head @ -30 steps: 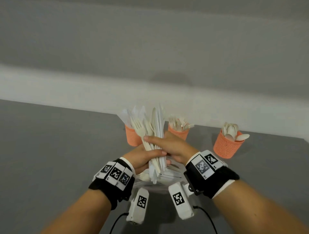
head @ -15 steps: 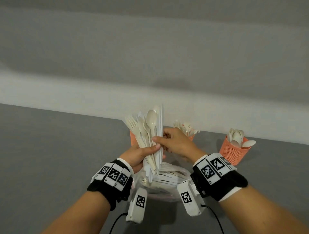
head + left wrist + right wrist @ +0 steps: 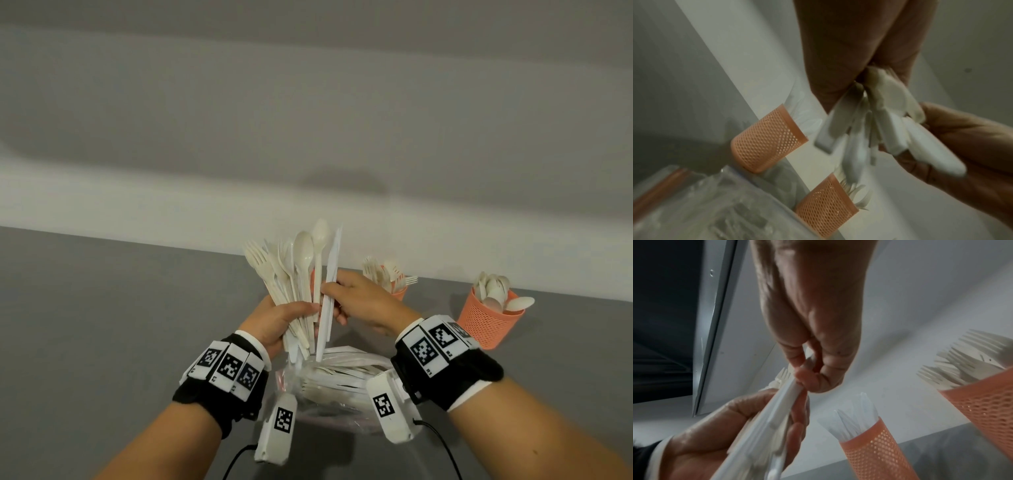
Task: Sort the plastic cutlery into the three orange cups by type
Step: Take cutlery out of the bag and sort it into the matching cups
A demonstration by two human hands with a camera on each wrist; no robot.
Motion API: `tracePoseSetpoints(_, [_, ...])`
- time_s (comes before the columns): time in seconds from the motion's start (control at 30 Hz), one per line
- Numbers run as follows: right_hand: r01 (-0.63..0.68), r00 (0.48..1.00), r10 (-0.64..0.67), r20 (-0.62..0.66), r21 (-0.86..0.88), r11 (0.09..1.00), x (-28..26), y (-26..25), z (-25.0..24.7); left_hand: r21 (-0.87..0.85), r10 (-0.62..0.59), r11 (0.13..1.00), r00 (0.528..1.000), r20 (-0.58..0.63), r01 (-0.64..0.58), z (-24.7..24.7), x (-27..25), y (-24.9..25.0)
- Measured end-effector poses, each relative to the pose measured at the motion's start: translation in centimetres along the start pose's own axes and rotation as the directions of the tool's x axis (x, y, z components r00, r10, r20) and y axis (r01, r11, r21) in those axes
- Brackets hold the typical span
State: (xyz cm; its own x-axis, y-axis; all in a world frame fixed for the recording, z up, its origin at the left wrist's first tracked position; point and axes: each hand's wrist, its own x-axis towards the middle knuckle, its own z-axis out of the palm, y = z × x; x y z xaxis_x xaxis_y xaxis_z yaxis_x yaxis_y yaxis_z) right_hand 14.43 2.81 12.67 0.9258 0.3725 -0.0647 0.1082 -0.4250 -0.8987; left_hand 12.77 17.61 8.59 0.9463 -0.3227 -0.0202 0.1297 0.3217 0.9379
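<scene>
On the grey surface [image 3: 102,325] under a pale wall, the left hand [image 3: 274,322] clasps an upright fan of mixed cutlery [image 3: 291,274]. The right hand [image 3: 363,301] pinches a white knife [image 3: 329,294] at its right edge (long axis vertical); the knife cup [image 3: 875,451] stands just behind the bundle.

A grey worktop [image 3: 102,308] spans the scene, its far edge meeting a pale wall [image 3: 308,120] with a white band along its foot. At the near middle a clear plastic bag [image 3: 329,411] lies on the worktop. The right wrist view shows a dark opening [image 3: 659,305] with a metal frame at far left.
</scene>
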Motion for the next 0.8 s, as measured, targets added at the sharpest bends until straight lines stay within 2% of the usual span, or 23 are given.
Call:
tracePoseSetpoints(0.1, [-0.007,1.0,0.008,0.03,-0.016,1.0,1.2,0.0,0.0,0.039,0.02,0.999,1.0,-0.002,-0.02,-0.6,0.1,0.3])
tracePoseSetpoints(0.27, [-0.008,0.998,0.008,0.063,0.01,1.0,3.0,0.0,0.3,0.049,0.028,0.999,0.991,-0.127,-0.022,-2.4,0.5,0.8])
tracePoseSetpoints(0.3, [0.009,0.999,-0.009,0.034,0.005,1.0,3.6,-0.3,0.0,0.024,0.028,0.999,0.985,-0.169,-0.024,-3.1,0.6,0.9])
tracePoseSetpoints(0.37, [0.072,0.991,-0.072,-0.11,-0.006,0.997,4.9,-0.9,-0.9,-0.037,0.01,0.999,0.972,-0.234,-0.019,-4.7,0.9,1.1])
tracePoseSetpoints(0.47, [0.165,0.908,-0.173,-0.381,-0.052,0.985,7.1,-1.6,-1.9,-0.064,0.008,0.998,0.956,-0.294,-0.029,-6.7,1.2,1.5])
tracePoseSetpoints(0.57, [0.196,0.847,-0.245,-0.472,-0.152,0.969,9.6,-1.3,-1.4,-0.06,0.058,0.995,0.963,-0.264,-0.076,-7.7,1.4,2.1])
tracePoseSetpoints(0.63, [0.161,0.857,-0.245,-0.453,-0.217,0.963,10.9,-0.3,-0.4,-0.062,0.07,0.994,0.97,-0.233,-0.086,-8.2,1.6,2.1])
tracePoseSetpoints(0.67, [0.118,0.88,-0.216,-0.423,-0.245,0.962,11.5,0.3,0.3,-0.064,0.062,0.995,0.973,-0.224,-0.079,-8.4,1.7,2.0])
tracePoseSetpoints(0.73, [-0.008,0.942,-0.113,-0.315,-0.357,0.934,12.5,1.9,1.5,-0.083,0.04,0.995,0.977,-0.208,-0.059,-8.6,1.8,1.7])
tracePoseSetpoints(0.8, [-0.094,0.961,-0.034,-0.273,-0.444,0.891,13.0,3.2,2.2,-0.113,0.026,0.992,0.981,-0.19,-0.048,-8.5,1.9,1.2])
